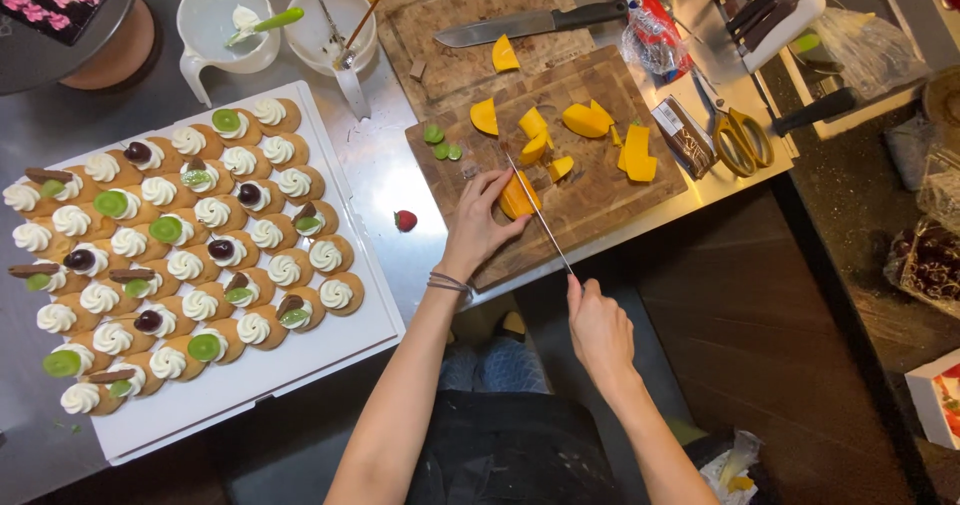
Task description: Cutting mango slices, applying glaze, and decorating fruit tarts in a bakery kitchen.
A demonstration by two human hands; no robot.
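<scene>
Mango piece [516, 197], orange and small, lies on the near wooden cutting board [600, 200], and this board is the landmark for all other things. Nearest to the person, the right hand [597, 327] is off the board's near edge, closed around the handle of a thin knife [538, 215] whose blade reaches up over the piece. The left hand [478, 223] sits on the board's near left corner, its fingers pressed together on the piece to keep it in place. On the middle of the board lie more mango chunks [585, 120], and some green slices [440, 145] at its left side. Left of the board, on the steel worktop [385, 165], is one strawberry [404, 220], and farther left a white tray [250, 375] of cream-topped biscuits. Behind the board is a second board with a big knife [530, 25].

I think the risk is the fingertips: they are very near the blade, and the wet fruit may slip and bring them under it.
</scene>
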